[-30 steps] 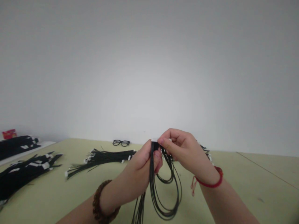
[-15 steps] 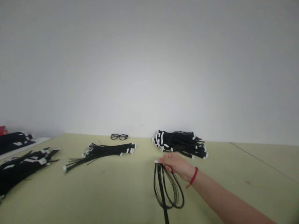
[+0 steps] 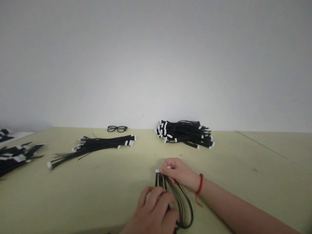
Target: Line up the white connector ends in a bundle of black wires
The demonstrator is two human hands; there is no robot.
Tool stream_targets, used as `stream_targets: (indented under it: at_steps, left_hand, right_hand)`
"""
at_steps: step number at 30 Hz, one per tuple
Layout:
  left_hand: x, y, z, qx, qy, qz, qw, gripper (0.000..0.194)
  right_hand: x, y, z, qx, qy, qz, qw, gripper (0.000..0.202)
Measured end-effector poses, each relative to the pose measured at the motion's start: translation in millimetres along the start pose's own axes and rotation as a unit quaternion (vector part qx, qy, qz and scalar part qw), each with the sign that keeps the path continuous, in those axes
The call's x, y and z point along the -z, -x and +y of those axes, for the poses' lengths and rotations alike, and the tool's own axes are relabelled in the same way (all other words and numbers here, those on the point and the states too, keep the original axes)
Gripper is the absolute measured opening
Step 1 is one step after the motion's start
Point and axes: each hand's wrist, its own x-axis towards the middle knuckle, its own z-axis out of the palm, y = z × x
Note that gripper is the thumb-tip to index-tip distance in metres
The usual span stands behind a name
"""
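Observation:
My right hand [image 3: 179, 172], with a red string bracelet at the wrist, pinches a black cable [image 3: 187, 203] close to its white connectors [image 3: 157, 171]. From there the thin black wires hang in a loop toward me. My left hand [image 3: 156, 209] lies over the left part of the loop, its fingers curled onto the wires just below the connectors. The left fingertips are partly hidden, and the grip there cannot be seen fully.
A pile of black cables [image 3: 185, 131] with white connectors lies near the wall, right of centre. Another bundle [image 3: 97, 144] is left of centre, below black glasses [image 3: 117, 129]. More cables [image 3: 17, 157] lie far left. The tabletop [image 3: 243, 162] has a seam at right.
My left hand has come into view from below and reached the wires. The right hand still holds the cable near its connectors. The view has tilted down and turned slightly right.

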Motion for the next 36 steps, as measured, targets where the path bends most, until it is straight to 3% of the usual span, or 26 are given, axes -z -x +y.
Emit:
stream_targets:
  at_steps: [3,4,6,7,9,11,14,17,19,21,25,28,30,33,36]
  left_hand:
    - [-24.6,-4,-15,-0.039,-0.151,0.103,0.982,0.008]
    - [-31.2,-5,-18,-0.051,-0.158,0.146,0.975,0.002]
    - [-34.8,-6,-17,-0.064,-0.141,0.219,0.963,0.012]
    - [-30.5,-6,-15,-0.073,-0.118,0.202,0.97,0.014]
    - [-10.8,-7,-5,-0.081,-0.031,0.097,0.991,0.018]
    - [16.4,-9,4,-0.058,0.065,0.075,0.993,0.02]
    - [47.8,-15,4,0.005,0.152,0.185,0.971,0.017]
    - [53.9,-26,-18,0.094,0.209,0.26,0.938,0.018]
    - [49.3,-30,-36,0.145,0.243,0.249,0.926,0.022]
    - [45.3,-30,-48,0.145,0.273,0.22,0.925,0.029]
    - [49.7,-23,-51,0.07,0.326,0.148,0.931,0.057]
    - [55.7,-19,-48,-0.005,0.257,0.073,0.964,0.074]
    - [56.8,-20,-46,-0.026,0.141,0.042,0.989,0.06]
    - [55.6,-22,-45,-0.031,0.008,0.03,0.999,0.023]
    - [54.6,-23,-41,-0.048,0.003,0.023,0.999,0.02]
  right_hand:
    - [-2,1,-2,-0.003,-0.003,0.006,1.0,0.02]
    - [-2,1,-2,-0.003,-0.004,0.007,1.0,0.02]
    - [-2,2,-4,-0.003,-0.007,0.005,1.0,0.019]
    - [-2,2,-5,-0.002,-0.008,0.001,1.0,0.019]
    - [-3,4,-9,-0.001,-0.011,-0.014,1.0,0.019]
    - [-6,8,-13,0.001,-0.019,-0.042,0.999,0.02]
    - [-15,18,-22,-0.001,-0.05,-0.11,0.993,0.02]
    - [-25,24,-26,-0.011,-0.095,-0.165,0.982,0.023]
    - [-27,24,-26,-0.016,-0.126,-0.179,0.976,0.027]
    - [-27,21,-23,-0.015,-0.154,-0.178,0.972,0.03]
    - [-22,14,-17,0.006,-0.195,-0.131,0.972,0.03]
    - [-21,13,-14,0.019,-0.204,-0.105,0.973,0.029]
    - [-21,14,-14,0.022,-0.204,-0.098,0.974,0.03]
    - [-22,17,-16,0.022,-0.196,-0.095,0.976,0.032]
    - [-21,18,-21,0.018,-0.187,-0.104,0.977,0.038]
